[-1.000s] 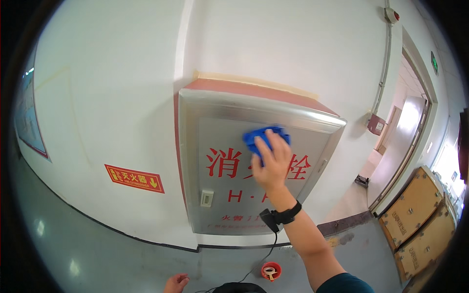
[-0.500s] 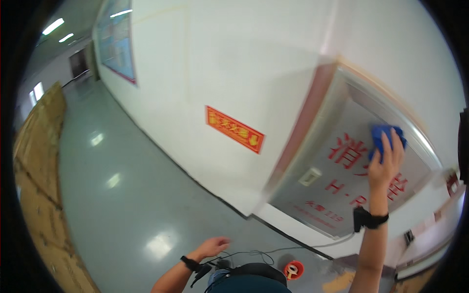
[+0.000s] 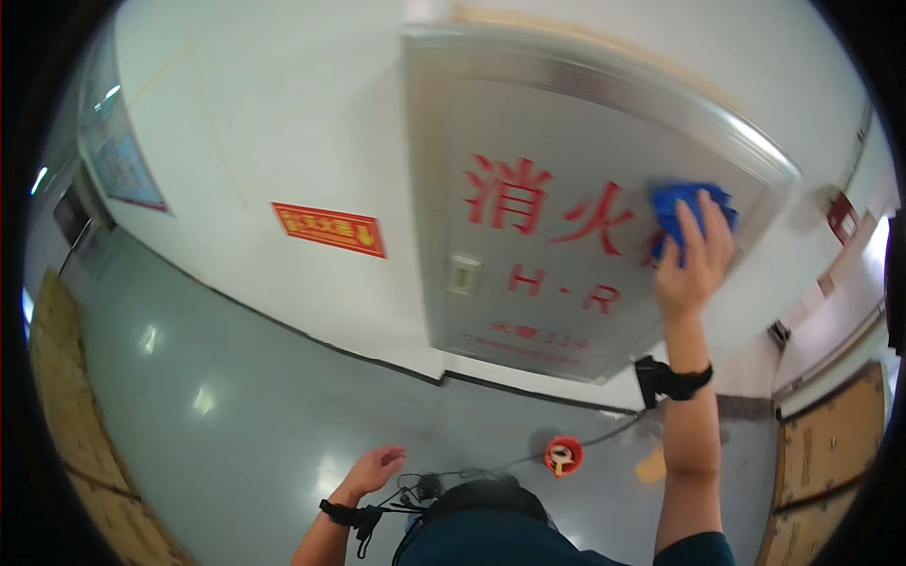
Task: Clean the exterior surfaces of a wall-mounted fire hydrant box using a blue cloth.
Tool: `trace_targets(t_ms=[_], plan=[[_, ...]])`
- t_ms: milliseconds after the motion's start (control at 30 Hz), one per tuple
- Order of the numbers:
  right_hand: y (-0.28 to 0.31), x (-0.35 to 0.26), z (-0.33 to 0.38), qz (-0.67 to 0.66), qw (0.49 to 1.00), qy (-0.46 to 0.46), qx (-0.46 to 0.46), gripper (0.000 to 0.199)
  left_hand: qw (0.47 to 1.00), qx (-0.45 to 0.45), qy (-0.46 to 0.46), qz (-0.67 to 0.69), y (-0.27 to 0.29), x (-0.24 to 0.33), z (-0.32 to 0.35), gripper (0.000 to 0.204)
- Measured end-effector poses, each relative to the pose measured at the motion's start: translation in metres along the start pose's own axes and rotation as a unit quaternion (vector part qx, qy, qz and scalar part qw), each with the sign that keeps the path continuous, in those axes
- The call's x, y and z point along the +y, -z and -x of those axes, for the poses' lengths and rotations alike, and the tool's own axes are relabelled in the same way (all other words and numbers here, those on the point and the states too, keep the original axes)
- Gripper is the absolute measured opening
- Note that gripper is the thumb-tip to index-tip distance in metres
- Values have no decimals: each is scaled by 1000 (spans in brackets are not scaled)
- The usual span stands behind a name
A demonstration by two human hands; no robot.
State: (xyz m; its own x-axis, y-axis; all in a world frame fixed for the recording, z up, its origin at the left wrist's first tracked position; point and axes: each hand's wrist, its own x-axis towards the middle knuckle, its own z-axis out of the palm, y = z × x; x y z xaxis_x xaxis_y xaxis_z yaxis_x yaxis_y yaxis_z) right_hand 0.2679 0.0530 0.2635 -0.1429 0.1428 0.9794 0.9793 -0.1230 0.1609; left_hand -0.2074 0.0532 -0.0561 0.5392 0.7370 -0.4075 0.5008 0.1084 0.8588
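My right hand [image 3: 696,253] is raised and closed on a crumpled blue cloth [image 3: 676,196]. It presses the cloth flat against the right side of a grey metal fire hydrant cabinet door [image 3: 566,113]. The cloth and fingers cover part of the red lettering there. A pale recessed handle [image 3: 463,274] sits on the door's left side. Low on the left, my left hand [image 3: 376,469] hangs in the air above the floor, fingers loosely curled and holding nothing. Black bands with cables are strapped round both wrists.
An orange-red bucket [image 3: 564,457] with a tool in it stands on the grey floor near my body. A red and yellow sign [image 3: 328,229] is on the white wall. Cardboard boxes [image 3: 829,439] stand at the right, with more cardboard [image 3: 64,368] along the left.
The view has turned right, bringing the cabinet nearer the middle. The blue cloth in my right hand has shifted on the door, over the right-hand red lettering. My left hand stays low.
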Motion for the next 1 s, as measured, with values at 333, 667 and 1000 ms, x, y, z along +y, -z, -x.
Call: trace_targets(t_ms=[333,667,1000], plan=[[-3,-6,121,-192,934,192,-231,37,998,23,13,61,-106,34,-1,35],[4,-1,160,-222,897,228,-306,30,994,62,77,43,-135,34,66,33],[34,24,163,-140,873,274,-378,32,995,24,28,88,-127,-19,75,31]])
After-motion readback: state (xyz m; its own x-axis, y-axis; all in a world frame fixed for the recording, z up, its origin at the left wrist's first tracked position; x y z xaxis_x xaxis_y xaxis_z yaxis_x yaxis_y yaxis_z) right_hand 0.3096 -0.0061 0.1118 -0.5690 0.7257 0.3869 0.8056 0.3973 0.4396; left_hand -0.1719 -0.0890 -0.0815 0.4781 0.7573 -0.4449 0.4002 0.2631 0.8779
